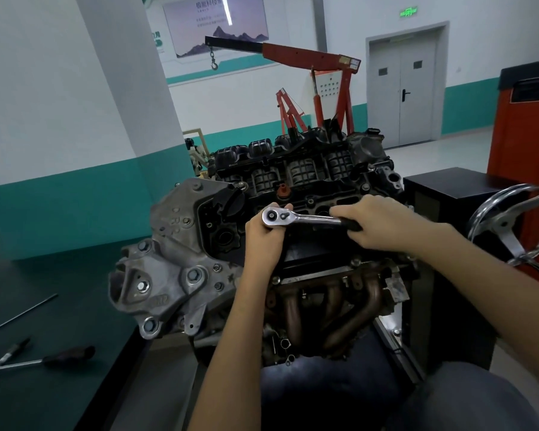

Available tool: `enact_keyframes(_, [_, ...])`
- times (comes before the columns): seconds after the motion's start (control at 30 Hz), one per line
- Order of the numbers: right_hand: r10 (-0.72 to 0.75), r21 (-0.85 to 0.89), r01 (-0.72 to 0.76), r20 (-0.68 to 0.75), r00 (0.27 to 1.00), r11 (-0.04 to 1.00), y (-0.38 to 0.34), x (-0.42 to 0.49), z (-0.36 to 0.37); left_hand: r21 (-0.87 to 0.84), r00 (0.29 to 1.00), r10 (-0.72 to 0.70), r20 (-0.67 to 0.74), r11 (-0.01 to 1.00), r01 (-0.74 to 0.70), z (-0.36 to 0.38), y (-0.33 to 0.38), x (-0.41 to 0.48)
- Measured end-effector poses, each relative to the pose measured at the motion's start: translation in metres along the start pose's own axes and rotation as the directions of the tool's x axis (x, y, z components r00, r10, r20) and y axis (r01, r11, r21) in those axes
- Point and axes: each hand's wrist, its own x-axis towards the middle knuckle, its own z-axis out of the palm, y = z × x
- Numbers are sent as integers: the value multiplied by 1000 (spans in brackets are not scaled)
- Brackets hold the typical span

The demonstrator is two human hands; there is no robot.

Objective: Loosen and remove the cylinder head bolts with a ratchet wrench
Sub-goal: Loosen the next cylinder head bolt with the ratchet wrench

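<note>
Ratchet wrench (pixel 305 217) mid-frame, lying flat over the top of the engine (pixel 175 244) | left hand (pixel 263 241) fingers curled round its chrome head | right hand (pixel 383 225) fingers wrapped round the black handle | screwdriver (pixel 44 359) lying on the counter (pixel 59 293), lower left of frame

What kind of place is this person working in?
Probably an auto repair or training workshop: a bare car engine, a red engine hoist behind it, and the left hand and right hand holding a ratchet wrench on top.
</note>
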Motion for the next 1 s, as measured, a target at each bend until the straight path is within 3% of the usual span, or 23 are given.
enact_keyframes(0.07, [37,13,-36,-58,998,999,-8,-5,13,-44,1000,-17,-26,999,16,0,-1,-3])
enact_keyframes(0.13, [150,239,-125,-91,985,963,-32,-28,41,-58,999,-27,-28,998,26,2,-1,-6])
enact_keyframes(0.23, [333,651,-226,-43,942,724,-90,-47,83,-31,993,-57,-108,998,54,10,3,-6])
enact_keyframes(0.37, [428,830,-226,-16,904,509,-150,-33,108,91,985,-99,-144,989,113,10,1,0])
enact_keyframes(0.43, [408,819,-241,9,913,520,-142,-34,105,77,988,-108,-109,990,117,5,-1,0])
enact_keyframes(0.57, [195,629,-171,32,980,758,-69,-42,67,0,998,-53,19,999,53,2,-2,1])
enact_keyframes(0.67, [67,272,-73,31,997,959,-9,-20,21,1,999,-33,30,999,33,4,-1,3])
enact_keyframes(0.7, [35,148,-38,24,999,988,0,-10,10,-9,999,-36,11,999,36,4,-2,3])
enact_keyframes(0.77, [15,78,-16,8,1000,997,2,0,5,-51,998,-46,-44,998,44,3,-4,0])
enact_keyframes(0.87, [116,273,-99,-48,992,957,-22,-21,38,-87,989,-51,-136,995,39,9,-4,-6])
enact_keyframes(0.93, [236,560,-167,-52,970,811,-57,-41,68,-68,987,-58,-151,997,48,14,-2,-7])
enact_keyframes(1.0, [349,735,-201,-52,936,648,-94,-46,91,-49,987,-59,-151,997,52,16,0,-5])
